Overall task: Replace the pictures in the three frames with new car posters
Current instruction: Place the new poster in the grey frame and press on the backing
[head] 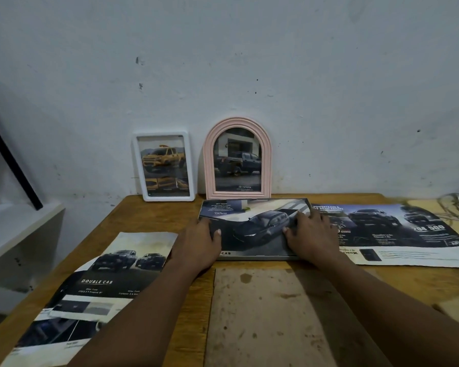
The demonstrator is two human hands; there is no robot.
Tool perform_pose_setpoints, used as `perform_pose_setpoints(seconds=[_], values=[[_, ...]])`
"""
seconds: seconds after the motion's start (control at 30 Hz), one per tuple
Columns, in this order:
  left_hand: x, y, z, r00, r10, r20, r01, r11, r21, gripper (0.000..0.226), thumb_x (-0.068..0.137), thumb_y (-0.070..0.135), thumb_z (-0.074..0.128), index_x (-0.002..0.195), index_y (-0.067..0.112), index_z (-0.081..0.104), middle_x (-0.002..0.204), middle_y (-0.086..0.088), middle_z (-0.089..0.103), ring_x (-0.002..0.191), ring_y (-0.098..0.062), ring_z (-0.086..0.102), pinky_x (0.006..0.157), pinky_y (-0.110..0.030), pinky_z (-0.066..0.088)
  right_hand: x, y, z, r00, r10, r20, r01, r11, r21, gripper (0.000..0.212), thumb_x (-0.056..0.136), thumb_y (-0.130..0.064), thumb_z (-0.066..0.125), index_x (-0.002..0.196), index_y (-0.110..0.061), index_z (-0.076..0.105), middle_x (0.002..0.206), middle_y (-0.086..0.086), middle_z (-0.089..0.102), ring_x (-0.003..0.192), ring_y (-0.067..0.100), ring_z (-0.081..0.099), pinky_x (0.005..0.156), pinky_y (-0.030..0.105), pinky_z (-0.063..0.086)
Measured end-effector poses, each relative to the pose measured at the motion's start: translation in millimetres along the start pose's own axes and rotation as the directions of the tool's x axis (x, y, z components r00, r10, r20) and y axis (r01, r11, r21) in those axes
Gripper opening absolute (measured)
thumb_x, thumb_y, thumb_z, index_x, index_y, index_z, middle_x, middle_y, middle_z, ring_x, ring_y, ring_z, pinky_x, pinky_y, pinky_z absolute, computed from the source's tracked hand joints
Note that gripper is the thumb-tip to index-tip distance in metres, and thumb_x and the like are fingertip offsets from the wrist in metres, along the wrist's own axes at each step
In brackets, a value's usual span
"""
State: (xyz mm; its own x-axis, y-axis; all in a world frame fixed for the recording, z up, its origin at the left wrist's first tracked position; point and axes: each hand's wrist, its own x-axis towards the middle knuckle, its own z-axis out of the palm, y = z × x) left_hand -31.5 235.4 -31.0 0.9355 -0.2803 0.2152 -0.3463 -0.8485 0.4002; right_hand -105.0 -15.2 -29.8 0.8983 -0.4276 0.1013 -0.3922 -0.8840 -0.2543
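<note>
My left hand, right hand flat, fingers straight, pressing dark pickup poster into grey rectangular frame mid-picture, probably seating it.

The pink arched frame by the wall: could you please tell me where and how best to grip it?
Probably take the pink arched frame by its straight side rails, below the arch, from the front and above. It stands upright against the wall, so its back is shut off; the white frame stands close on its left, and the flat frame lies right before its foot.
</note>
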Motion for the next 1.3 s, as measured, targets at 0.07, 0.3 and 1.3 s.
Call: perform_pose_setpoints(seconds=[0.07, 0.3, 1.3], values=[[-0.3, 0.6, 2.1, 0.999, 0.019, 0.030, -0.021, 0.999, 0.043, 0.034, 0.100, 0.044, 0.054, 0.126, 0.023, 0.059, 0.123, -0.001, 0.060, 0.104, -0.017, 0.059, 0.083, -0.032, 0.052, -1.0, 2.4, 1.1, 1.000, -0.010, 0.013, 0.011, 1.000, -0.005, 0.056, 0.096, -0.058, 0.044, 0.138, -0.022, 0.049, 0.146, 0.013, 0.046, 0.137, 0.034, 0.038, 0.111, 0.051, 0.034], [2.8, 2.4, 6.2, 0.997, -0.008, 0.074, 0.001, 0.996, 0.086, 0.044, 0.098, 0.048, 0.054, 0.135, 0.023, 0.055, 0.140, -0.004, 0.051, 0.122, -0.023, 0.053, 0.099, -0.041, 0.051, -3.5, 8.6, 1.9, 0.997, -0.066, 0.036, 0.064, 0.997, 0.044, 0.056, 0.099, -0.059, 0.037, 0.139, -0.021, 0.047, 0.145, 0.008, 0.048, 0.139, 0.028, 0.038, 0.114, 0.053, 0.031], [-45.2, 4.9, -10.5, 1.000, -0.020, -0.016, 0.022, 0.992, 0.127, 0.056, 0.101, 0.053, 0.044, 0.148, 0.023, 0.040, 0.156, -0.009, 0.036, 0.140, -0.031, 0.034, 0.111, -0.048, 0.038, -48.6, 5.8, -31.2, 1.000, 0.022, -0.011, -0.022, 1.000, -0.001, 0.052, 0.096, -0.049, 0.047, 0.139, -0.021, 0.045, 0.148, 0.013, 0.043, 0.137, 0.034, 0.037, 0.109, 0.053, 0.030]])
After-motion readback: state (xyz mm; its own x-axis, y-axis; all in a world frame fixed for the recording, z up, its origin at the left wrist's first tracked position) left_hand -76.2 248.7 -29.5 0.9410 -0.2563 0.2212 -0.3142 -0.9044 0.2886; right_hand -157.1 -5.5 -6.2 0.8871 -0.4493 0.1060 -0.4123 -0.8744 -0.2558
